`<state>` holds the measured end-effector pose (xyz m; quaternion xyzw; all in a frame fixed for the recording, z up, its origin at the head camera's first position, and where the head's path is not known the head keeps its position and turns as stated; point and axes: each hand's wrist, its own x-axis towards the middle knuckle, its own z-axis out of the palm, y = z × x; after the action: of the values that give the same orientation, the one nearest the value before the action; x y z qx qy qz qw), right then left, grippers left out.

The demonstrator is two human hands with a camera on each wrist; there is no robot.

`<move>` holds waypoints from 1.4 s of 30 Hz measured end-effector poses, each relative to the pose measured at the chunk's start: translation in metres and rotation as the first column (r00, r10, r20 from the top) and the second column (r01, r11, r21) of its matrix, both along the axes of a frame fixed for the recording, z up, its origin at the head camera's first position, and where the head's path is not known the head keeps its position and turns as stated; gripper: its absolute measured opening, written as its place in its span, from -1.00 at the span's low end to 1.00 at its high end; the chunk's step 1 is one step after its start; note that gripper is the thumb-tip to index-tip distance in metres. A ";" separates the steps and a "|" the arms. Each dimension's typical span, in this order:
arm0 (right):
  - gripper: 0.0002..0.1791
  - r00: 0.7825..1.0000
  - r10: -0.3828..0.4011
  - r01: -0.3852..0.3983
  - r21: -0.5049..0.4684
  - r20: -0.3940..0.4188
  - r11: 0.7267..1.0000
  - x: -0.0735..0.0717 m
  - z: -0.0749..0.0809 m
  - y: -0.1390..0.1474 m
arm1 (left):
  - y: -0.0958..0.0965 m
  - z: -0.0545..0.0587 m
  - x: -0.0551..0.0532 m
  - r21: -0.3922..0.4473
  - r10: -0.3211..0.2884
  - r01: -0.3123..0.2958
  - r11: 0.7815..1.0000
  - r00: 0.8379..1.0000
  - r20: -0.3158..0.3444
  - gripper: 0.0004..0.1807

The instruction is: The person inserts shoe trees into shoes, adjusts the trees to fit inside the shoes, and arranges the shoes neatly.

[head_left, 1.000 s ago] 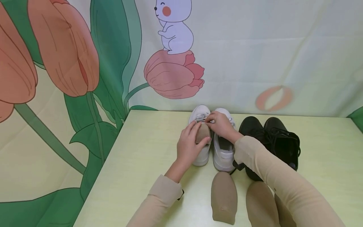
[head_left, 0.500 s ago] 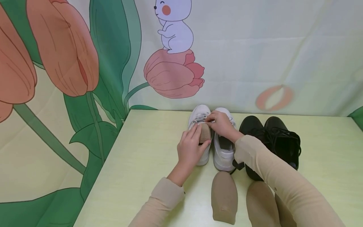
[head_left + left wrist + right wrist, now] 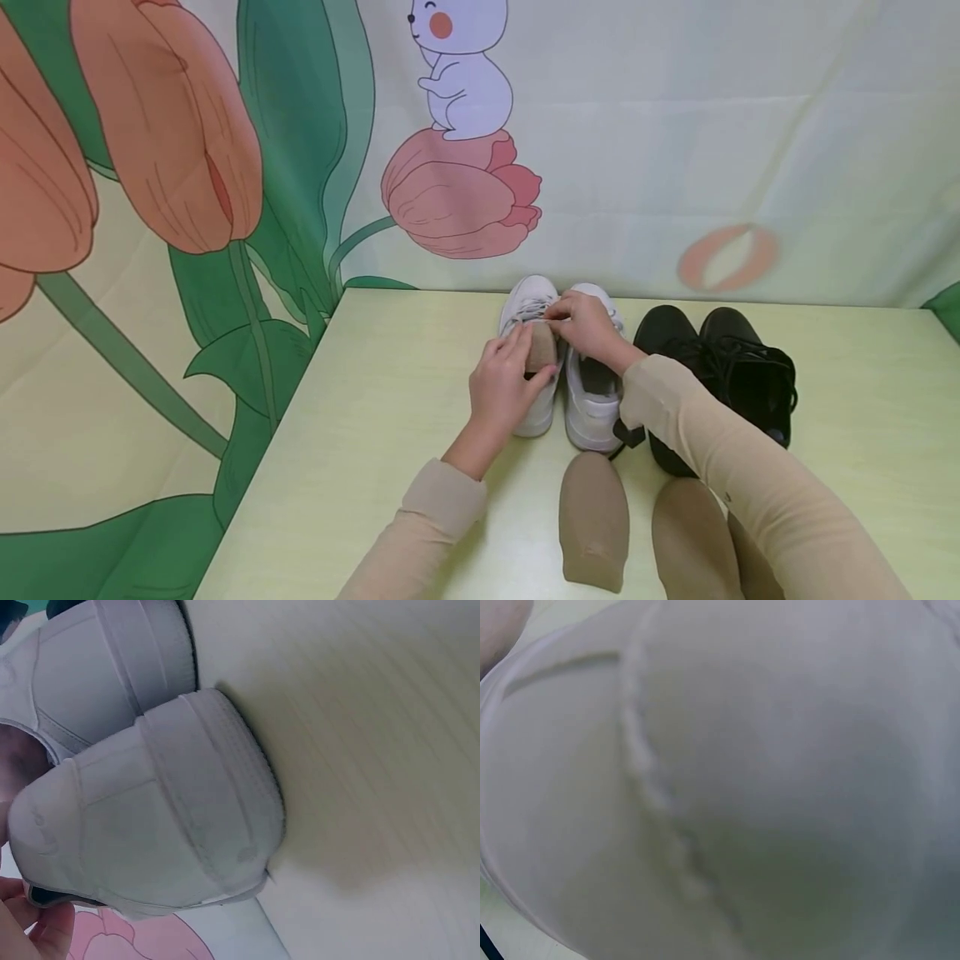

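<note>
Two white sneakers stand side by side in the head view, toes toward the wall. In the opening of the left sneaker (image 3: 534,419) sits a brown shoe insert (image 3: 542,348), its rear part showing. My left hand (image 3: 498,383) grips that insert, fingers along its left side and thumb at its right. My right hand (image 3: 587,325) reaches over the right sneaker (image 3: 592,425) and pinches the left sneaker's tongue near the laces. The left wrist view shows the left sneaker's heel (image 3: 157,802) close up, with fingertips (image 3: 56,926) at its opening. Blurred pale shoe surface (image 3: 780,750) fills the right wrist view.
A pair of black shoes (image 3: 663,325) stands to the right, partly behind my right sleeve. One loose brown insert (image 3: 592,521) lies in front of the sneakers; two more inserts (image 3: 692,537) lie to its right. A printed cloth (image 3: 630,150) hangs behind the table (image 3: 360,433).
The brown insert has slid a little forward into the left sneaker, so less of it shows. My left hand has shifted slightly with it. My right hand stays at the tongue.
</note>
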<state>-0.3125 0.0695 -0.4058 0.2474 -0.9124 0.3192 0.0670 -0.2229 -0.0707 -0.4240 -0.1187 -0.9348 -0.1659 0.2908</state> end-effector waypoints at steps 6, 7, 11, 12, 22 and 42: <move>-0.86 1.000 0.005 -0.005 -0.005 0.002 1.000 0.000 0.000 -0.001 | -0.002 -0.001 -0.002 0.013 0.006 -0.007 1.000 1.000 0.018 -0.35; -0.86 1.000 0.005 -0.005 -0.007 0.003 1.000 0.000 0.001 -0.001 | -0.002 -0.001 -0.001 0.015 0.009 -0.009 1.000 1.000 0.020 -0.35; -0.86 1.000 0.003 -0.003 -0.009 0.009 1.000 -0.001 0.001 -0.001 | 0.000 0.001 -0.001 0.045 0.020 -0.022 0.999 0.999 0.047 -0.35; -0.86 1.000 0.003 -0.003 -0.008 0.011 1.000 -0.001 0.001 -0.001 | 0.000 0.002 -0.001 0.056 0.023 -0.027 0.998 0.998 0.064 -0.35; -0.86 0.998 -0.009 0.009 0.001 0.055 1.000 -0.001 0.003 -0.001 | 0.009 0.015 -0.003 0.073 0.069 -0.091 0.993 0.961 0.268 -0.38; -0.86 0.998 -0.005 0.005 0.011 0.067 1.000 0.000 0.004 0.001 | -0.010 0.016 -0.012 0.178 -0.087 0.031 0.984 0.945 0.316 -0.57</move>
<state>-0.3126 0.0706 -0.4014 0.2346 -0.9164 0.3224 0.0360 -0.2352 -0.0811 -0.4077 -0.0926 -0.9481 -0.2710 0.1380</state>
